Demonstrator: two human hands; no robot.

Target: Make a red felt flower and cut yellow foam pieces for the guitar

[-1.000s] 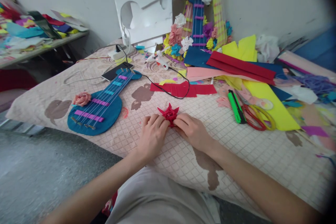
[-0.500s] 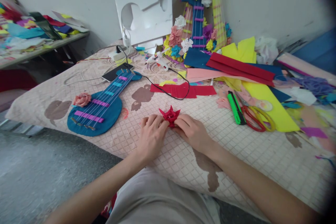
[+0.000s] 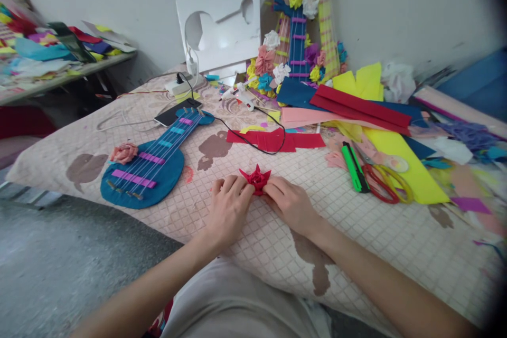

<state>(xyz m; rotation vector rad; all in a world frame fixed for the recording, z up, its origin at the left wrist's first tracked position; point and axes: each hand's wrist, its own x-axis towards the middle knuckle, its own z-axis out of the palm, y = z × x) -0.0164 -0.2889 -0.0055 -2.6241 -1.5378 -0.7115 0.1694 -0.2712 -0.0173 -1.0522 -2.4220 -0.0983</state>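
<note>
A small red felt flower (image 3: pixel 256 178) sits on the quilted pink cloth (image 3: pixel 277 243) in front of me. My left hand (image 3: pixel 228 207) pinches its left side with curled fingers. My right hand (image 3: pixel 288 203) grips its right side, fingers closed round the lower petals. Both hands rest on the cloth. The flower's base is hidden between my fingers.
A blue felt guitar (image 3: pixel 148 163) with a pink rose (image 3: pixel 123 152) lies to the left. Red felt strips (image 3: pixel 277 140), a green utility knife (image 3: pixel 354 166), scissors (image 3: pixel 386 182) and stacked coloured felt sheets (image 3: pixel 368 108) lie right. Behind are a glue gun (image 3: pixel 242 96), phone (image 3: pixel 174 111) and decorated guitars (image 3: pixel 297 42).
Both hands keep working the red flower in place, with small finger shifts. The view has tilted slightly.
</note>
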